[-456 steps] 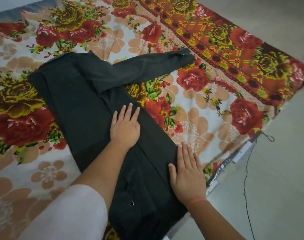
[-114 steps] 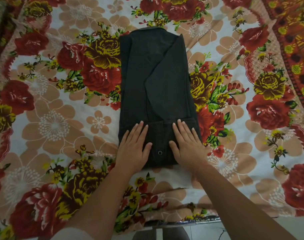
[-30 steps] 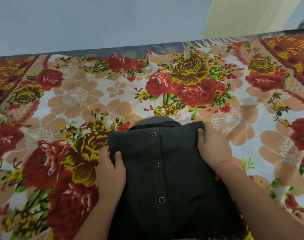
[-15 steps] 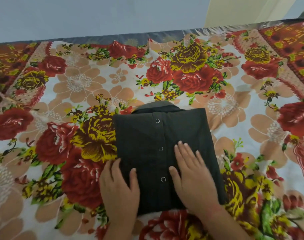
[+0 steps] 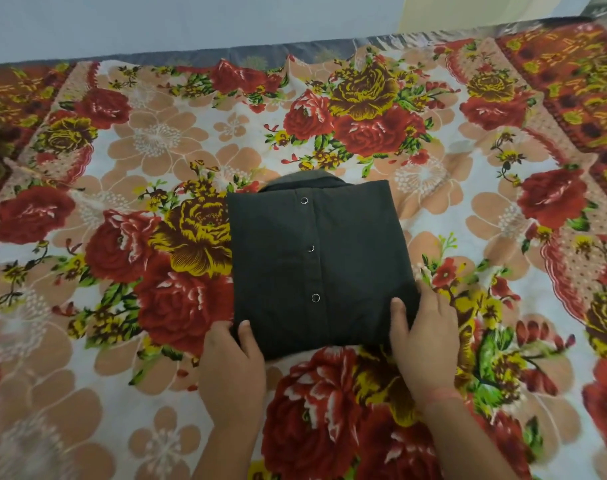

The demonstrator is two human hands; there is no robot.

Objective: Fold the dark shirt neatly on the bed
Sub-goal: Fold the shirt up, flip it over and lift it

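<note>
Well, the shirt [image 5: 316,258] lies folded into a tidy block in the middle of the bed [image 5: 260,54], on the flowered sheet [image 5: 156,140]. It is front up, with three snaps [image 5: 310,249] in a row and the collar [image 5: 305,176] peeking out at the far edge. The left hand [image 5: 233,368] pinches its near left corner, thumb on top; the right hand [image 5: 423,344] grips the near right corner likewise.

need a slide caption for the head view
Left hand and right hand hold the near corners of the folded shirt on a floral bedsheet.
</note>
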